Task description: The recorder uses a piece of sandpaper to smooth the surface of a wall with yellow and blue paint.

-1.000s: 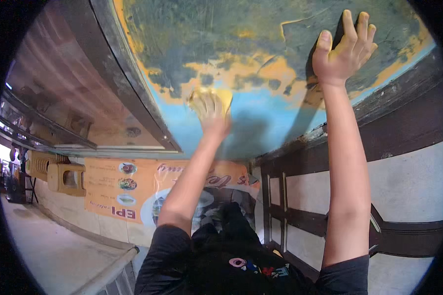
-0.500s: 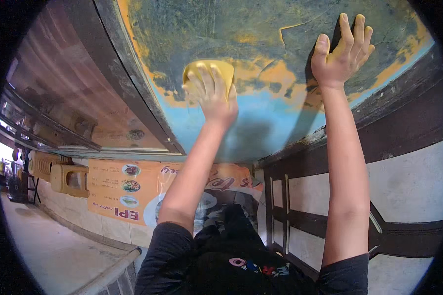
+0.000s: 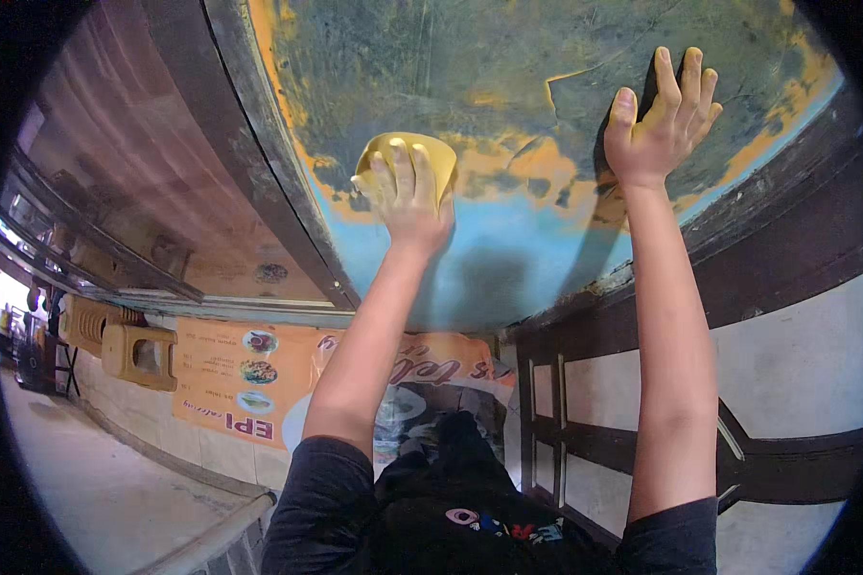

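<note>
L grip (image 3: pixel 414 199): holding a yellow sheet (image 3: pixel 437 153), pressed flat under fingers and palm vs. the panel (image 3: pixel 403 77); fingers up & slightly apart, thumb along R side of sheet. Sheet's top edge pokes out past my fingertips (image 3: pixel 422 151), corner showing on R side; exact hold under palm hidden, can't tell. Sheet loc.: lower L part of panel, approx. where dk green surface meets orange patches (image 3: pixel 537 153), just above the lt. blue band (image 3: pixel 489 216). R grip (image 3: pixel 657 134): no tool, spread wide, palm toward panel, seems to rest on it, upper R, well apart from sheet; yellowish on fingertips. L-shaped raised line (image 3: pixel 550 88) on panel betw. hands, nearer R grip. Arm shadows (image 3: pixel 494 278) fall across blue band. Panel edged on L by a dk wood strip (image 3: pixel 259 125); worn dk edge (image 3: pixel 738 216) along lower R. Far L: shiny brown surface (image 3: pixel 144 153) w/ reflections. Below panel, partly behind L forearm: orange banner (image 3: pixel 288 355) w/ food pics, lettering upside down from here. Tan plastic stools (image 3: pixel 113 355) L of banner, some stacked. Lower R: dk brown & white panelling (image 3: pixel 796 355). My black shirt (image 3: pixel 431 537), short sleeves, bottom of view, small colored print on front.
</note>
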`<act>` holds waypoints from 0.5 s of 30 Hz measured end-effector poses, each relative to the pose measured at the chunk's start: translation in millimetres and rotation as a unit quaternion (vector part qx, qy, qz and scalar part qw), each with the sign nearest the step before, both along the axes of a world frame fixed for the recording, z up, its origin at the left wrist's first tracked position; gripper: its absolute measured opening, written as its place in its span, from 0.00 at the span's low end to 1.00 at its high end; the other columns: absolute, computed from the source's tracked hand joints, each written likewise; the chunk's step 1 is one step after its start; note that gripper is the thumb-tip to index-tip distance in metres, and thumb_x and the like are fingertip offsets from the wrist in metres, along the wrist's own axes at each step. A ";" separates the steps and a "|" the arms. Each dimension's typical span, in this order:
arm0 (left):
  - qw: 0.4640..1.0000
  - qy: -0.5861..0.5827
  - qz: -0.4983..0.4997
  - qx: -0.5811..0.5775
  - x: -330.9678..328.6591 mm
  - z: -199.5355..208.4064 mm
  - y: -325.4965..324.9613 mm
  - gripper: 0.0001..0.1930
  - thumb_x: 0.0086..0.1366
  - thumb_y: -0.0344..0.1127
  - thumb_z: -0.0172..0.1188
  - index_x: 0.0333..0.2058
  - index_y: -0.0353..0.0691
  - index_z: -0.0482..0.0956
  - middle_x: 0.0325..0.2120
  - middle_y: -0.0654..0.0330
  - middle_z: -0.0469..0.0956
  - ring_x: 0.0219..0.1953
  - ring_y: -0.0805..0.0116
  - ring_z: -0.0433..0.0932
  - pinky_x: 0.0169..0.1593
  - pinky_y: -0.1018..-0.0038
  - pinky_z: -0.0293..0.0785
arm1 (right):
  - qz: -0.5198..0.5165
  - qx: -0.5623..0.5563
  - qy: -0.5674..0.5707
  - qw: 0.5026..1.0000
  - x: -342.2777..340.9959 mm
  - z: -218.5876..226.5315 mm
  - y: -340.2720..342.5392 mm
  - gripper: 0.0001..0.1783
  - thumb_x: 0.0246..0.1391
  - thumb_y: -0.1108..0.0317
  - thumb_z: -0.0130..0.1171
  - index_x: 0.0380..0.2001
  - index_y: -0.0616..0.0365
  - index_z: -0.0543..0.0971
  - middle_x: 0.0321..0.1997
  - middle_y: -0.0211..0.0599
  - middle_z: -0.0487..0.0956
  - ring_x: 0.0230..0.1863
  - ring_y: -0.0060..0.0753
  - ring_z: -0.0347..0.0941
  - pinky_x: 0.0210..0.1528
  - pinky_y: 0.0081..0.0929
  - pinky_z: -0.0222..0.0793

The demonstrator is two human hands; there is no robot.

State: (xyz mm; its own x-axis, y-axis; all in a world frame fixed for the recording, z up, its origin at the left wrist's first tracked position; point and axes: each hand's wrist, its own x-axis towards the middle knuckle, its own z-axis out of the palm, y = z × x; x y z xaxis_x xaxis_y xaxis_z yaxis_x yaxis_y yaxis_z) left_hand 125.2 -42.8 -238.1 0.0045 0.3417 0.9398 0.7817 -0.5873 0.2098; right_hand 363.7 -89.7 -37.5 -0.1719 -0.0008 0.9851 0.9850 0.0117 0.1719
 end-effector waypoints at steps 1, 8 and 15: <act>0.999 0.030 0.014 0.019 -1.7 -11.0 6.0 0.37 0.61 0.41 0.56 0.68 0.35 0.58 0.72 0.44 0.45 0.73 0.33 0.38 0.67 0.31 0.26 | 0.002 0.002 0.005 1.000 -0.1 -0.9 2.9 0.31 0.57 0.47 0.51 0.65 0.33 0.68 0.74 0.32 0.60 0.75 0.52 0.49 0.70 0.69 0.38; 0.997 0.037 0.021 0.061 -1.9 -41.0 19.6 0.37 0.60 0.44 0.60 0.67 0.45 0.62 0.73 0.54 0.49 0.75 0.43 0.40 0.67 0.31 0.25 | 0.001 0.007 -0.016 1.000 0.7 -4.5 5.3 0.31 0.59 0.48 0.50 0.65 0.40 0.68 0.74 0.35 0.60 0.75 0.53 0.49 0.70 0.67 0.40; 0.996 0.070 0.024 0.056 -7.8 -44.9 20.5 0.38 0.55 0.44 0.62 0.65 0.44 0.65 0.72 0.52 0.51 0.75 0.42 0.38 0.67 0.29 0.25 | -0.012 -0.001 -0.006 1.000 -1.4 -3.0 0.7 0.30 0.60 0.46 0.48 0.64 0.39 0.68 0.74 0.35 0.61 0.75 0.51 0.50 0.70 0.65 0.40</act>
